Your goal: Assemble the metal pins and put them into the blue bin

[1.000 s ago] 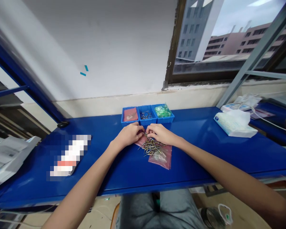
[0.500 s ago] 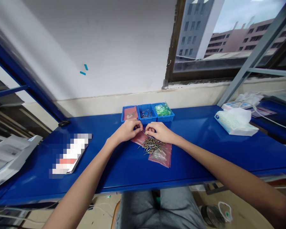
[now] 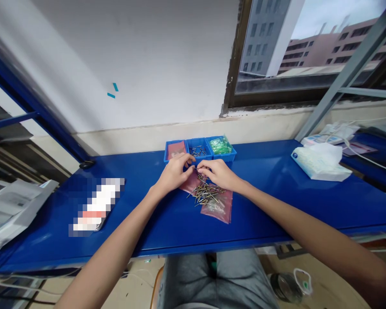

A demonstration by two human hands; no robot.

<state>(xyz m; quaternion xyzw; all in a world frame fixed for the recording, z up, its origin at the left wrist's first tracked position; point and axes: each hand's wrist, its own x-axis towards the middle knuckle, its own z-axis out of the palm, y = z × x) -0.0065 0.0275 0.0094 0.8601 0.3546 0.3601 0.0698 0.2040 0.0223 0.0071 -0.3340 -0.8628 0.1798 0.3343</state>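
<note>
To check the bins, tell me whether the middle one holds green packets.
No, the middle bin holds metal pins; green packets sit in the right bin.

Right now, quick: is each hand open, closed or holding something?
Left hand: partly curled; whether it holds anything cannot be told.
Right hand: curled near the pins; anything held is too small to make out.

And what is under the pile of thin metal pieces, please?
Pink plastic and the blue table show around the edges of the pile; what its middle covers cannot be seen.
</note>
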